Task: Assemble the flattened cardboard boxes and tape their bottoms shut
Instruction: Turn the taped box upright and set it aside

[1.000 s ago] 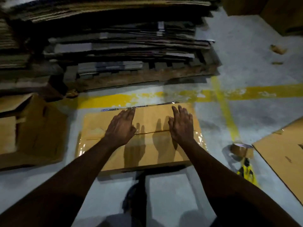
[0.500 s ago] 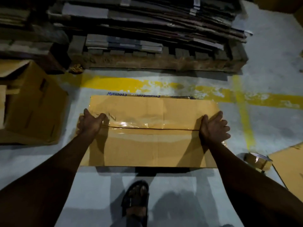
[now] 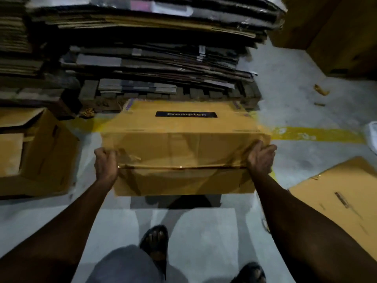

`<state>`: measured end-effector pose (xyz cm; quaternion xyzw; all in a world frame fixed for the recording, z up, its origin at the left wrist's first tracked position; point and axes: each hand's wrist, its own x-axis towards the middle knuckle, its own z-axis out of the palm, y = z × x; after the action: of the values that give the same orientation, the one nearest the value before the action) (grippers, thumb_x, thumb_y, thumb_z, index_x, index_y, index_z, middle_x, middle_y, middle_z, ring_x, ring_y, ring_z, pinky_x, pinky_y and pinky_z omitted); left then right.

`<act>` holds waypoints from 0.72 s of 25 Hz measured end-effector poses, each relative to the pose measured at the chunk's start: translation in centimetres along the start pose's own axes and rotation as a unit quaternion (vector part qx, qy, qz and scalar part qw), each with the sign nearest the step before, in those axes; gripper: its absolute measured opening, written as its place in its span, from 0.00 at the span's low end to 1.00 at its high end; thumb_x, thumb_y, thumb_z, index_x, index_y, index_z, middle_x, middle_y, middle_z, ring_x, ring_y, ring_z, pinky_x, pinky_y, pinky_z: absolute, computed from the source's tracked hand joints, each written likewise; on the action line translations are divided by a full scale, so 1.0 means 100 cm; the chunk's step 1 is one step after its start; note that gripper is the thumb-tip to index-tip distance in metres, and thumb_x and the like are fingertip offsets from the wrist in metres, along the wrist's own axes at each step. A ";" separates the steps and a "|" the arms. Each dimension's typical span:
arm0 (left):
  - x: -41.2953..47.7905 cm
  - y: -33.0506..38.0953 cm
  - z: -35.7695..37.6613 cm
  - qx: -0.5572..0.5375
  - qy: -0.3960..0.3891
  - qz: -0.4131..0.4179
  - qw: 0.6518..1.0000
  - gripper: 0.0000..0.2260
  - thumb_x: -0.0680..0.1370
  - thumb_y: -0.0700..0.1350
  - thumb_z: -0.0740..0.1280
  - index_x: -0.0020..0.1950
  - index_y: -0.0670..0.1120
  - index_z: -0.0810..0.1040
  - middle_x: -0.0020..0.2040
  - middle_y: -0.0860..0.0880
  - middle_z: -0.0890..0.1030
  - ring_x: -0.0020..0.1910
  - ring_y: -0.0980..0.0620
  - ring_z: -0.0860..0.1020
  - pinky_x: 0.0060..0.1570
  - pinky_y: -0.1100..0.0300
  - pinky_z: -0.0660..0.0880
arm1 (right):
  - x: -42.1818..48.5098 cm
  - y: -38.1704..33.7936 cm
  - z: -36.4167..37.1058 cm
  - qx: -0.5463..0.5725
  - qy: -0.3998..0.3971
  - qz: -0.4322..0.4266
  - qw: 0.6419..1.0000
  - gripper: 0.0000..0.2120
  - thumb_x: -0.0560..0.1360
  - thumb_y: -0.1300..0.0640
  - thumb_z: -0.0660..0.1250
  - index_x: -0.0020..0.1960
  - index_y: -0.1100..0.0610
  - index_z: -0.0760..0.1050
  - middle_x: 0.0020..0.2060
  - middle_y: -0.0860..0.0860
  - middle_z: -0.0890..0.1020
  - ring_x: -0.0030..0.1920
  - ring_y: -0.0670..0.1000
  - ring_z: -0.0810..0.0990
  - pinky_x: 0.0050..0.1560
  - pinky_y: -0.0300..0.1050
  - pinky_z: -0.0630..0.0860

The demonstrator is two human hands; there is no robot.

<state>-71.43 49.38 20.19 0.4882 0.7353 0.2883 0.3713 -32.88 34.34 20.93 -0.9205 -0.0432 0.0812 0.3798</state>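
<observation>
A brown assembled cardboard box is lifted off the floor and tipped, its taped bottom facing me and a side with a dark label turned upward. Shiny tape runs along the bottom seam. My left hand grips the box's left end, fingers curled round the edge. My right hand grips the right end the same way. A flattened box lies on the floor at the right.
A tall stack of flattened cardboard on a wooden pallet stands right behind the box. An open assembled box sits at the left. More brown boxes stand at the back right. Yellow floor line crosses the concrete. My sandalled feet are below.
Both hands slid from the top of the box to its ends, gripped it, then lifted and tipped it off the floor. The tape roll at the right is out of view.
</observation>
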 end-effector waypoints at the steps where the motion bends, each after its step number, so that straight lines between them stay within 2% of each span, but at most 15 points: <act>1: -0.011 -0.008 0.000 0.022 -0.004 -0.030 0.999 0.18 0.81 0.46 0.56 0.68 0.40 0.65 0.64 0.33 0.72 0.61 0.34 0.72 0.53 0.48 0.67 | -0.002 0.011 -0.006 -0.007 -0.011 0.017 1.000 0.25 0.81 0.43 0.53 0.66 0.63 0.65 0.64 0.65 0.73 0.63 0.67 0.73 0.61 0.61 0.69; 4: -0.019 -0.029 0.008 0.087 -0.043 -0.039 0.995 0.19 0.81 0.47 0.57 0.70 0.40 0.67 0.65 0.33 0.72 0.63 0.33 0.70 0.60 0.45 0.68 | 0.000 0.044 -0.011 -0.036 -0.027 0.050 0.998 0.21 0.81 0.46 0.56 0.63 0.63 0.67 0.60 0.65 0.76 0.61 0.66 0.74 0.59 0.60 0.70; 6: -0.008 -0.033 0.021 0.138 -0.057 -0.035 0.988 0.20 0.80 0.49 0.61 0.68 0.39 0.67 0.64 0.33 0.73 0.62 0.32 0.71 0.60 0.45 0.69 | 0.006 0.059 -0.003 -0.122 -0.053 0.057 0.990 0.23 0.80 0.45 0.57 0.64 0.62 0.67 0.61 0.65 0.76 0.63 0.67 0.71 0.61 0.61 0.68; 9: 0.014 -0.028 0.041 0.190 -0.030 -0.042 0.980 0.23 0.79 0.52 0.62 0.67 0.38 0.68 0.63 0.32 0.73 0.62 0.31 0.72 0.59 0.43 0.70 | 0.022 0.067 0.019 -0.206 -0.084 -0.011 0.975 0.24 0.79 0.42 0.57 0.64 0.61 0.68 0.60 0.63 0.76 0.63 0.66 0.72 0.62 0.60 0.68; 11: 0.028 -0.018 0.052 0.203 -0.007 -0.039 0.978 0.24 0.79 0.53 0.62 0.66 0.36 0.68 0.63 0.31 0.73 0.62 0.31 0.72 0.58 0.42 0.70 | 0.036 0.059 0.034 -0.203 -0.077 -0.038 0.975 0.25 0.78 0.41 0.57 0.63 0.61 0.69 0.59 0.62 0.77 0.61 0.65 0.74 0.61 0.60 0.68; 14: 0.035 -0.002 0.064 0.215 0.013 -0.022 0.976 0.25 0.79 0.55 0.61 0.67 0.37 0.67 0.63 0.33 0.73 0.61 0.32 0.73 0.57 0.43 0.70 | 0.051 0.043 0.046 -0.174 -0.055 -0.022 0.983 0.27 0.76 0.39 0.58 0.62 0.60 0.70 0.59 0.60 0.78 0.61 0.64 0.75 0.61 0.60 0.66; 18: 0.031 0.021 0.058 0.118 0.033 0.026 0.992 0.22 0.78 0.51 0.61 0.69 0.40 0.66 0.64 0.36 0.73 0.62 0.35 0.72 0.58 0.46 0.69 | 0.055 0.028 0.034 -0.085 0.004 -0.039 0.996 0.23 0.77 0.44 0.56 0.63 0.60 0.69 0.60 0.59 0.77 0.62 0.63 0.74 0.62 0.61 0.65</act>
<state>-66.35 53.39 17.74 0.5380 0.7631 0.2247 0.2789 -28.07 35.45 15.92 -0.9475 -0.0841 0.0590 0.3030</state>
